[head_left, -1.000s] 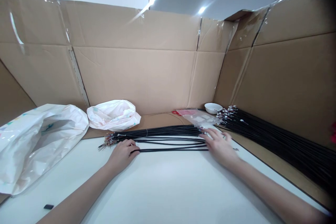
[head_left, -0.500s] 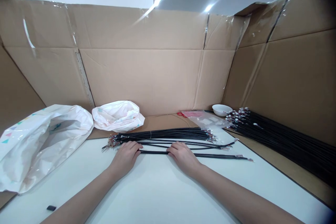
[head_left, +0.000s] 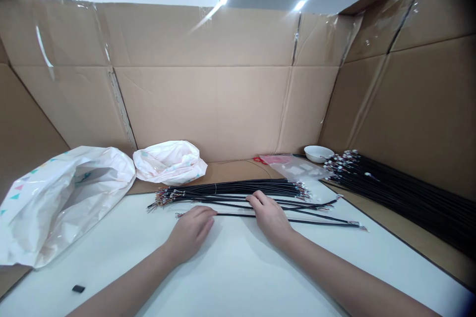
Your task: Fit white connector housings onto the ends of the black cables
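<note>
My left hand [head_left: 192,232] is closed with curled fingers on the nearest black cable [head_left: 238,215], which lies across the white table. Bare wires fan out from this cable's left end beside my wrist, and its right end carries thin wires too. My right hand [head_left: 270,215] has its fingers bent down on another black cable [head_left: 320,215] just behind; its thumb is hidden. Beyond both hands are a few loose black cables [head_left: 316,205] and a tied bundle of black cables [head_left: 245,187] with stripped, coloured wire ends.
White plastic bags [head_left: 107,198] stand at the left, one behind the other. A clear bag [head_left: 293,166] and a white bowl [head_left: 319,153] are at the back right. Many long black cables [head_left: 401,183] lie along the right cardboard wall. A small black piece [head_left: 78,289] is near the front left.
The two cables that lay together have parted. My right hand has moved away from me with one, while the other stays by my left hand. The view has shifted slightly.
</note>
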Tool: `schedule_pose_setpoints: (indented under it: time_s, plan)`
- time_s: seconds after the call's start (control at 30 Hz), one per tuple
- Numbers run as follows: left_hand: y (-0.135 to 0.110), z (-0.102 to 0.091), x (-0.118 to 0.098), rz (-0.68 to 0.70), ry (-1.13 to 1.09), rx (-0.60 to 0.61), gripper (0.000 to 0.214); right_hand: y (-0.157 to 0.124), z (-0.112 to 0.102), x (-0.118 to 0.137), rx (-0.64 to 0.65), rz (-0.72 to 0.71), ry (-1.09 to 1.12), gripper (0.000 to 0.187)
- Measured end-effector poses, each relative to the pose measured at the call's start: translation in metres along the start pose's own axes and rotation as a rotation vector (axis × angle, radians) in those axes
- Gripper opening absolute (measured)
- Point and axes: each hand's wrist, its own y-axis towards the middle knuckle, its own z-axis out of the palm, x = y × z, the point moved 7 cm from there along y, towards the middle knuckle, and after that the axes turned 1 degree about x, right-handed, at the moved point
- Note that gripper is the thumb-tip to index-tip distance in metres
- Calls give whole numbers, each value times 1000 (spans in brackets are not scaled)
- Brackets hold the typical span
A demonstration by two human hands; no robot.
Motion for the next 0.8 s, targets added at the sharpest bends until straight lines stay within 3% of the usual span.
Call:
schedule_pose_setpoints:
  time_s: [0.13, 0.23, 0.37, 0.47, 0.53, 0.7, 0.8]
  plan:
    - [4, -21, 39, -288, -331, -261, 45, -3, -5, 2, 10, -19, -11, 30]
    - [5, -30, 58, -415, -585, -410, 51, -3, -4, 5, 58, -35, -12, 31]
    - [6, -45, 70, -503, -825, -560, 34, 2, -7, -1, 157, 0, -9, 38]
    - [7, -60, 71, -537, -934, -666, 21, 5, -20, -9, 269, 76, 1, 46]
    - [7, -69, 69, -547, -977, -715, 21, 1, -36, -7, 370, 93, 29, 49]
    - [9, -72, 61, -563, -1009, -717, 24, -24, -79, 13, 617, -44, 180, 29]
    - [7, -61, 60, -578, -996, -665, 22, -23, -89, -16, 678, 20, 203, 42]
